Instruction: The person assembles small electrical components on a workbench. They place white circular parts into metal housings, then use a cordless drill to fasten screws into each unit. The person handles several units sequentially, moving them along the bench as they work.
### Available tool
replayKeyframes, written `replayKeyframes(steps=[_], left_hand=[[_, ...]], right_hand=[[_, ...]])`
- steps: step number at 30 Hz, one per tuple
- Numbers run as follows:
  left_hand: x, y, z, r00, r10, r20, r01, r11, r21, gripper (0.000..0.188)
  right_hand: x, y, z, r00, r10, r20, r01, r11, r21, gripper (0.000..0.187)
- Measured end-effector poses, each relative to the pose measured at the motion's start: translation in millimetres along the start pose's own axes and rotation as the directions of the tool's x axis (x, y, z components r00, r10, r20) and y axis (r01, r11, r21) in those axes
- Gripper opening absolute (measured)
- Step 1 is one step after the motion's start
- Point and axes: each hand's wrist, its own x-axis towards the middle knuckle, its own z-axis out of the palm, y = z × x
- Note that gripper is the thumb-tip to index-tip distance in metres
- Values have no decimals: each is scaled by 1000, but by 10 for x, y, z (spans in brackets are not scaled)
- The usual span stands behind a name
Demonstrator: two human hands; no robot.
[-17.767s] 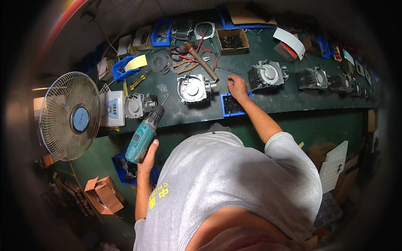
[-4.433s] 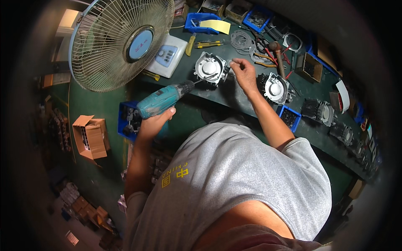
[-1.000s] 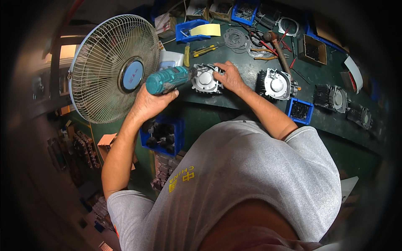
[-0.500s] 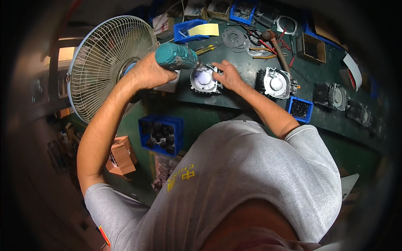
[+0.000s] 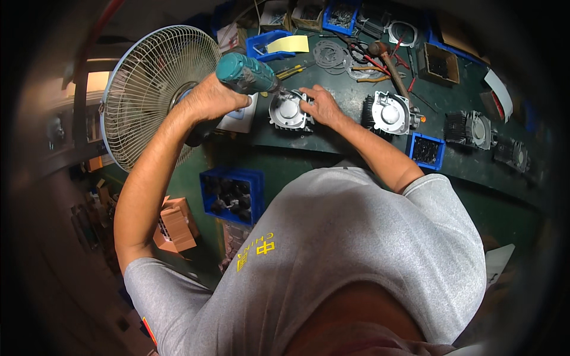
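My left hand (image 5: 215, 102) is wrapped round a teal cordless drill (image 5: 244, 73). The drill's nose points right, at the upper edge of a silver metal housing (image 5: 289, 111) with dark fins, lying on the bench. Just where the tip meets the housing is too small to make out. My right hand (image 5: 324, 108) grips the housing's upper right edge, with the fingers bent over it. Further right sits a second finned housing (image 5: 390, 114), untouched, its round silver face up.
A large fan (image 5: 157, 95) stands left of the dark green bench (image 5: 338, 142). Behind the housings lie a hammer (image 5: 389, 65), pliers and thin gaskets (image 5: 329, 54). A blue bin of small dark parts (image 5: 427, 151) sits at the front edge; a blue crate (image 5: 232, 194) stands below.
The bright light spot on the housing has dimmed. My left hand and the drill have shifted very slightly left, while my right hand keeps its place on the housing.
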Motion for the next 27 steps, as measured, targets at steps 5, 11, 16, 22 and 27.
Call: replayKeyframes(steps=[5, 11, 16, 22, 27], left_hand=[[-37, 121, 12, 995, -51, -86, 56, 997, 61, 42], [-26, 28, 28, 993, 17, -116, -9, 998, 63, 45], [-27, 87, 35, 992, 10, -126, 4, 993, 114, 46], [13, 169, -34, 1000, -24, 9, 22, 990, 140, 46], [72, 165, -91, 978, -149, 144, 149, 989, 15, 40]], right_hand=[[-5, 9, -1, 1000, -3, -19, 3, 1000, -11, 48], [0, 9, 16, 1000, 12, -20, -12, 1000, -1, 48], [-19, 1, 12, 999, 12, -38, -12, 1000, 4, 47], [-27, -8, -7, 999, 17, -36, -18, 1000, -4, 46], [-31, 9, 3, 999, 17, -34, -17, 1000, 0, 45]])
